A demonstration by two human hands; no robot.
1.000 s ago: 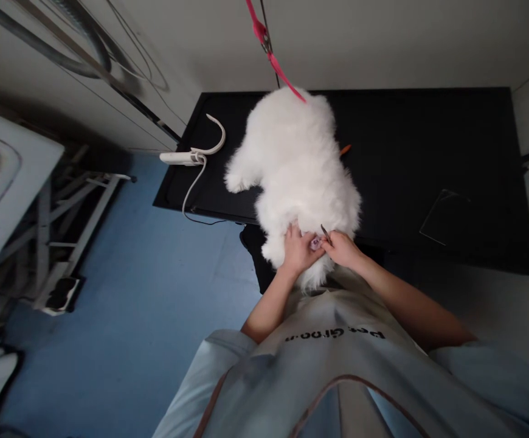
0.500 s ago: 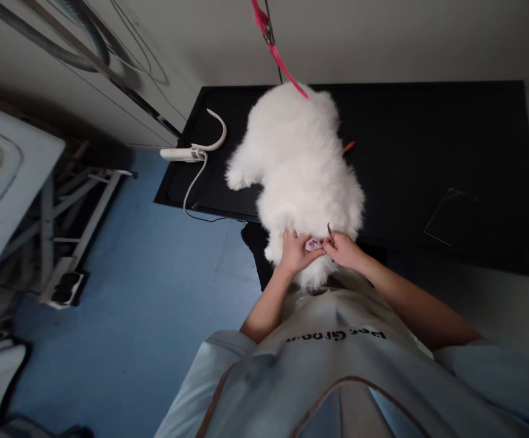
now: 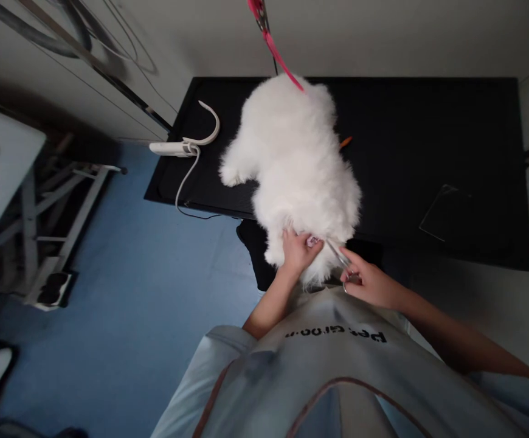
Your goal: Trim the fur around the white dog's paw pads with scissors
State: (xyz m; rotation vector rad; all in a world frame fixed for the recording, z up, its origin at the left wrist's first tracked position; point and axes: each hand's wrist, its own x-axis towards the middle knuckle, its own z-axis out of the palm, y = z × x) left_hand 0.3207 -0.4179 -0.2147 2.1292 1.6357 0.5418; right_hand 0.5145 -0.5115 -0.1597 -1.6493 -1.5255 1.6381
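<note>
A fluffy white dog [image 3: 292,146] is on the black table [image 3: 428,140], its rear end toward me. My left hand [image 3: 298,250] is closed on a small pinkish part of the dog [image 3: 312,241], perhaps an ear or paw; I cannot tell which. In my right hand [image 3: 368,281] is a pair of metal scissors [image 3: 337,252], fingers in the loops, blades pointing up and left beside my left thumb. A pink strap [image 3: 280,58] runs from above down to the dog's far end.
A white curved device [image 3: 173,148] with a cord lies at the table's left end. An orange object [image 3: 345,142] sits right of the dog. A metal pole [image 3: 123,94] slants at upper left, and a folding frame [image 3: 70,225] stands on the blue floor [image 3: 155,304].
My right hand has drawn back to the right from my left hand, and the scissors now point toward the pinkish part. The view has shifted slightly.
</note>
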